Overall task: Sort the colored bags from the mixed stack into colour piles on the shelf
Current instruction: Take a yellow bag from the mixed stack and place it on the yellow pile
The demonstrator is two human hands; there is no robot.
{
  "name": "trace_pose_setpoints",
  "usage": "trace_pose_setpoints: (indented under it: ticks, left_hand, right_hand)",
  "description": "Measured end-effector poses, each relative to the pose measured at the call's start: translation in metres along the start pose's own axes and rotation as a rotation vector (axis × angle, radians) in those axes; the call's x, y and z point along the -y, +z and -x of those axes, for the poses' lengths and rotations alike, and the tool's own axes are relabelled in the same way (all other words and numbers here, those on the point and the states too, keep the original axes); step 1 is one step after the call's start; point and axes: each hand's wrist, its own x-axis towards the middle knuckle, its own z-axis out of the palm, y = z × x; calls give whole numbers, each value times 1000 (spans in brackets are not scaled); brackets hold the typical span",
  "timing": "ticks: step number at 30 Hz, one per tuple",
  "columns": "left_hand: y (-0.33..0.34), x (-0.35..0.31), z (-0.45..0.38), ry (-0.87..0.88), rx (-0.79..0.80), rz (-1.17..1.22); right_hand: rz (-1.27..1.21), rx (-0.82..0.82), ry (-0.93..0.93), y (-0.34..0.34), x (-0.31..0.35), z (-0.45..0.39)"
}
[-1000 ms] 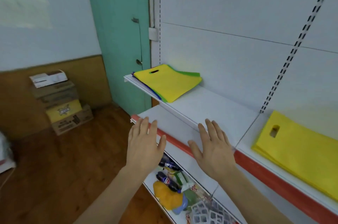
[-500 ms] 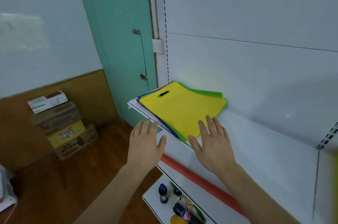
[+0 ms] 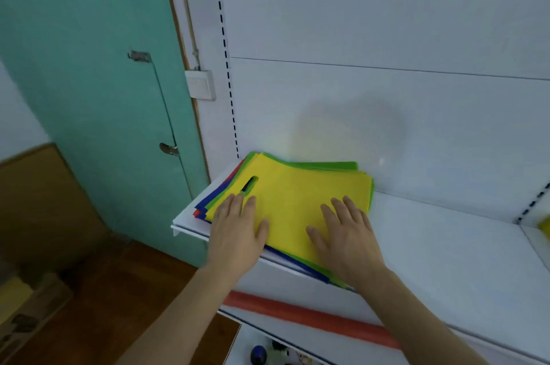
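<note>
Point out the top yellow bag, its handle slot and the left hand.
yellow bag (image 3: 300,201), head view, on the bare middle of its face between the two hands.
handle slot (image 3: 249,184), head view, on the dark cut-out near the bag's left end.
left hand (image 3: 238,233), head view, on the back of the hand.

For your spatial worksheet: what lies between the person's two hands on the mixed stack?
In the head view, only bare yellow bag surface lies between the left hand and right hand; both rest flat on it.

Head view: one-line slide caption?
Both hands, left and right, rest flat on the yellow bag topping the mixed stack on the white shelf.
</note>
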Motion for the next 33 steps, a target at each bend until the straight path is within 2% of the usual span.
trace_pose_setpoints:
  ticks: [8, 17, 22, 24, 28, 30, 33]
  left_hand:
    - [22, 29, -30, 240, 75, -14]
    - [13, 22, -44, 262, 69, -11]
    - [27, 15, -39, 390, 144, -46]
    - [28, 14, -40, 398, 140, -32]
    - [26, 3, -34, 426, 115, 43]
    - [27, -4, -32, 455, 117, 111]
    - [25, -5, -36, 423, 119, 225]
  right_hand:
    - [73, 54, 245, 6, 34, 8]
    - [141, 95, 329, 17, 35, 11]
    - [78, 88, 360, 15, 34, 12]
    - [75, 74, 445, 10, 29, 10]
    - [20, 46, 729, -1, 21, 9]
    - [-57, 31, 774, -6, 18, 8]
    - [-163, -90, 769, -11, 10, 5]
